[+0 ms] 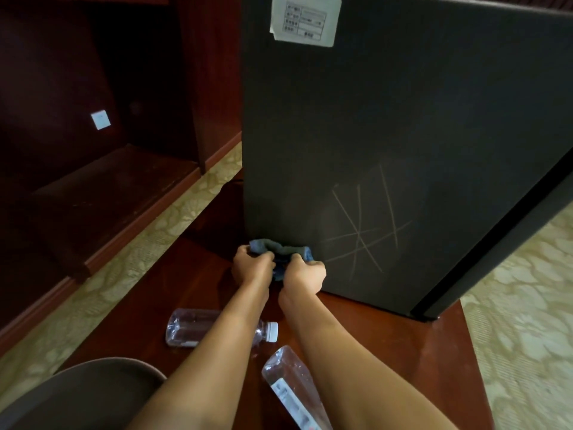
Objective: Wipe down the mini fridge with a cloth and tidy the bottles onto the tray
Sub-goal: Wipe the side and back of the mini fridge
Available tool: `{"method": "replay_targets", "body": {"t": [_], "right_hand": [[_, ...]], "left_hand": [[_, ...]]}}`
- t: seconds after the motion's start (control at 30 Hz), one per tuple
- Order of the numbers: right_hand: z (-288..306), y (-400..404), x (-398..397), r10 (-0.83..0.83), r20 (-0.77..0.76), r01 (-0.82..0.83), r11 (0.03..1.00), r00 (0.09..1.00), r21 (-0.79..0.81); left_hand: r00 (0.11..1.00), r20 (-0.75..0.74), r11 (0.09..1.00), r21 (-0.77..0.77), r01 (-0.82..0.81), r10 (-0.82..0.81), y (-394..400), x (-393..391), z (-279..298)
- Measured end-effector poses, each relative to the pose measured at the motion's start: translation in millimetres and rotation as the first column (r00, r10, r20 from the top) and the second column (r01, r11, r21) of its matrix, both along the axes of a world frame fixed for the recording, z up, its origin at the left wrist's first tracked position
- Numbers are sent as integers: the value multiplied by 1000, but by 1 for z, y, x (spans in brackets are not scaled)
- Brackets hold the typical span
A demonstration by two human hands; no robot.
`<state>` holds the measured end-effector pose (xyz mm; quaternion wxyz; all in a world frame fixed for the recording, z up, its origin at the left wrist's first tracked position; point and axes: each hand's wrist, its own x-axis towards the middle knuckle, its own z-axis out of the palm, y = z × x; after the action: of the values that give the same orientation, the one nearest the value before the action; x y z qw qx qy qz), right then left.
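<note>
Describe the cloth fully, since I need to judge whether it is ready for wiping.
The cloth is a small grey-blue rag, soft and bunched into a crumpled wad, not spread flat. Both hands grip it, the left hand and right hand. It sits low against the mini fridge side, just above the wooden table.

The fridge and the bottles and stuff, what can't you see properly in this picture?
- Mini fridge, head view: its top and right side are cut off by the frame; the sticker print is too small to read.
- Bottle lying on the table: its middle is hidden by the left forearm.
- Second bottle: its base runs off the bottom edge.
- Cloth: partly bunched inside the left hand and right hand.
- Tray: cut off at the bottom.
</note>
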<state>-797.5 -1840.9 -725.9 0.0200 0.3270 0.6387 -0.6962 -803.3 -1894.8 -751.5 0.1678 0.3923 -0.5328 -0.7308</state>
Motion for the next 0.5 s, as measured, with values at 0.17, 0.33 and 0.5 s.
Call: {"method": "replay_targets", "body": {"t": [0.17, 0.33, 0.5], "right_hand": [[-17, 22, -2, -35, 60, 38, 998, 998, -44], [-27, 60, -3, -87, 89, 93, 993, 992, -70], [-35, 83, -4, -111, 92, 117, 991, 990, -65]], "left_hand": [[990, 136, 999, 20, 38, -40, 20, -6, -13], [978, 197, 992, 122, 38, -62, 53, -13, -22], [976, 197, 990, 126, 68, -92, 75, -9, -30]]}}
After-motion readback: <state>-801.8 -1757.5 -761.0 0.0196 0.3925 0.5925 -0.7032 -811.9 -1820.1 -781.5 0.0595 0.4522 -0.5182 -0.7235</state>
